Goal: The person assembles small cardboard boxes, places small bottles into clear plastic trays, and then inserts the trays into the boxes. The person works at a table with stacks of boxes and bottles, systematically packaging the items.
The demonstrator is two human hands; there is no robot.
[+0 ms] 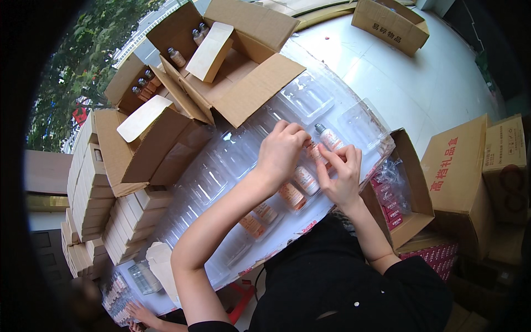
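Both hands meet over a clear plastic tray near the right end of the table. A small orange-and-white patterned bottle (316,151) is between them. My left hand (283,148) is closed, its fingertips at the bottle's upper end. The fingers of my right hand (342,178) are pinched round the lower part, which they partly hide. Just beyond lies a white patterned bottle with a grey cap (331,138). Nearer my body, a filled tray holds a white bottle (305,180) beside an orange one (292,196). Another pair of bottles (253,224) lies in a tray by my left forearm.
Clear trays (304,97) cover much of the table. Open cartons (243,94) with several bottles stand at the far left, beside stacked pale boxes (133,221). A carton of dark red boxes (412,205) stands right of the table. Another person's hand (141,314) shows at lower left.
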